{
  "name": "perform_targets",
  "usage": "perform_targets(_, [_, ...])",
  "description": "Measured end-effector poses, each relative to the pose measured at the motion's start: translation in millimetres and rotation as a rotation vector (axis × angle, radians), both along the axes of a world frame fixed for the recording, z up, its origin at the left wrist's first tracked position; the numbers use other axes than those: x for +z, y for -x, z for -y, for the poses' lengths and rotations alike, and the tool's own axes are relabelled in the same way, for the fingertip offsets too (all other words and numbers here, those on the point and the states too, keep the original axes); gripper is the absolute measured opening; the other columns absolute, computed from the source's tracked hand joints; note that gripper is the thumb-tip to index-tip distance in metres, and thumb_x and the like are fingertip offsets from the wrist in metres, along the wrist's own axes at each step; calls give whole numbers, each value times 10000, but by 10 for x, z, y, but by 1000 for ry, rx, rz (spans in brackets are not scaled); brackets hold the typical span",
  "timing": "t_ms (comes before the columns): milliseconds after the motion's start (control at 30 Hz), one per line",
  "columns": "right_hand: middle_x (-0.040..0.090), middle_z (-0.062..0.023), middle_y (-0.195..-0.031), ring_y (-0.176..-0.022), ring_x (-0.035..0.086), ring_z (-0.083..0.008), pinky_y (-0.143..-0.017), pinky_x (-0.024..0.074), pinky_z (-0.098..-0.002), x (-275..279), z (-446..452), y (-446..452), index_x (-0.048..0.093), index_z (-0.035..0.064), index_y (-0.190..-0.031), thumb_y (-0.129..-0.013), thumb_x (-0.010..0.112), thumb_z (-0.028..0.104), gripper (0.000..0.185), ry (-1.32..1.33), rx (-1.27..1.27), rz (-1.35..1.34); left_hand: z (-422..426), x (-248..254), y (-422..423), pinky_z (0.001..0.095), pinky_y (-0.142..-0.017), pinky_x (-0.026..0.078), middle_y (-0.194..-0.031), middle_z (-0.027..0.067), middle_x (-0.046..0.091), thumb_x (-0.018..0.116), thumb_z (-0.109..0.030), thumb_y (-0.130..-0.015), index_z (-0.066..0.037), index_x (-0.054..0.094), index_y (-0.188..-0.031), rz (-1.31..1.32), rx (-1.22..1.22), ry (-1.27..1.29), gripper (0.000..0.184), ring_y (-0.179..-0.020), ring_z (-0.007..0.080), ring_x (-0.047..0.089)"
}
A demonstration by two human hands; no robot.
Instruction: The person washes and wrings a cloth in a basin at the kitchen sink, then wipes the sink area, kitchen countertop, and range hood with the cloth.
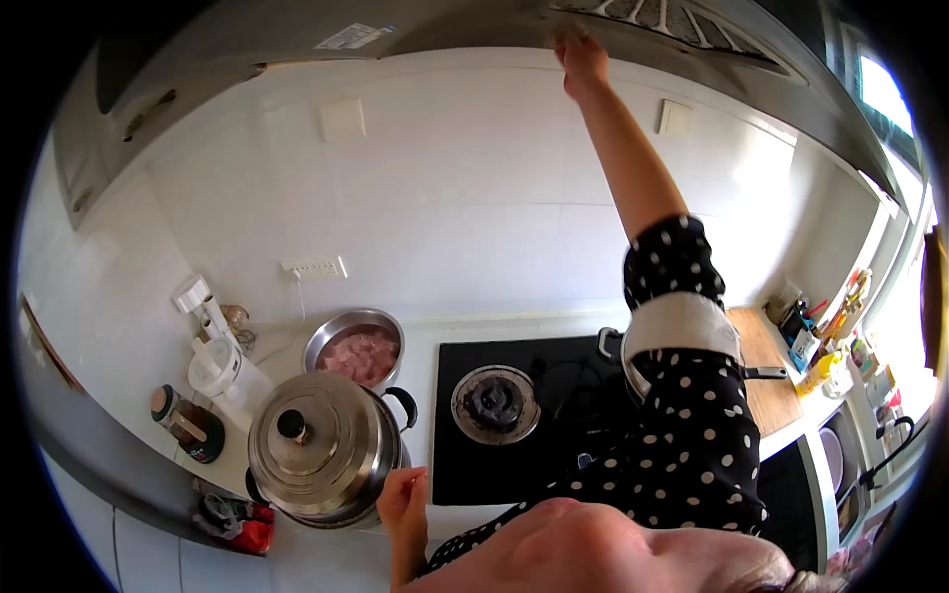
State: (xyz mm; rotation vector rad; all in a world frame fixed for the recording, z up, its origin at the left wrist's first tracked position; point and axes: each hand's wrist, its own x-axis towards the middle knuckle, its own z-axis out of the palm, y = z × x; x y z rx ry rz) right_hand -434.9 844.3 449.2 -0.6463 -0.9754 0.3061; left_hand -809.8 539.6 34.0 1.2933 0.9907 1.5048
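Note:
My right hand is raised high to the underside of the range hood, its fingertips blurred against the dark metal. Low in the view, my left hand hovers beside a large steel pot with its lid on. Its fingers are curled in, and nothing shows in them. Behind that pot sits a steel bowl of pink raw meat in liquid. The black gas cooktop has a bare left burner; my right arm partly covers a pan on its right side.
A white appliance and a dark glass jug stand at the left. On the right are a wooden board, a yellow bottle, a sink and a window. An outlet strip is on the wall.

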Motion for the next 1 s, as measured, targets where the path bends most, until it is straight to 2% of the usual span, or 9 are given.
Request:
perform_targets(133, [518,-34,-687,-573,453,-114,-498,348,-309,517,-310,-80,544,24,-817,-895,499,80,107,-34,172,-30,0,-46,-54,163,-602,336,-806,-7,517,556,23,-833,-6,616,-899,108,49,16,94,-663,42,422])
perform_targets(233, [518,-24,-742,-663,481,-111,-555,376,-300,465,77,86,540,27,-842,-916,491,115,125,-62,39,-8,37,12,-41,162,-599,332,-803,-11,515,556,23,-833,-7,617,-896,102,48,42,93,-660,37,416])
perform_targets(333, [532,-23,-786,-687,491,-107,-573,392,-289,341,566,88,542,13,-846,-924,482,129,151,-508,362,161,-27,-3,-18,160,-591,325,-797,-17,512,558,24,-832,-9,618,-892,60,35,63,92,-654,33,408])
perform_targets(633, [517,-22,-660,-622,483,-113,-610,434,-249,450,323,278,545,0,-696,-885,502,70,206,-73,-176,300,-115,176,-155,160,-583,332,-795,-11,531,569,22,-826,-13,623,-899,73,-72,53,98,-643,34,411])
perform_targets(700, [555,-50,-777,-691,526,-130,-619,455,-253,464,324,208,551,14,-856,-870,509,65,67,34,-356,329,-86,160,-133,159,-584,336,-798,-8,538,570,21,-825,-12,623,-900,79,-90,50,97,-644,34,416])
perform_targets(767, [611,-89,-977,-846,588,-141,-671,479,-238,518,387,13,563,26,-1091,-861,523,91,242,92,-428,376,-67,90,-94,157,-584,340,-800,-5,543,571,21,-825,-11,623,-900,84,-106,34,97,-644,33,420])
perform_targets(867, [615,-108,-1000,-873,601,-185,-675,473,-292,462,721,-39,568,17,-1099,-844,548,94,266,-234,-12,289,-141,-40,28,158,-585,346,-801,-2,545,570,22,-825,-14,624,-900,84,-32,55,99,-644,33,428])
perform_targets(967, [621,-126,-1002,-916,604,-209,-722,486,-302,509,775,277,581,-13,-1068,-825,581,102,269,111,-552,629,-253,-49,53,159,-583,345,-803,-2,544,564,26,-826,-16,624,-902,38,-49,66,105,-644,33,430])
perform_targets(1000, [626,-123,-990,-903,611,-209,-719,493,-301,538,593,184,587,-21,-1052,-818,593,101,264,113,-411,516,-276,-15,24,159,-583,345,-808,-1,543,563,27,-825,-19,625,-901,43,-67,81,108,-648,33,432])
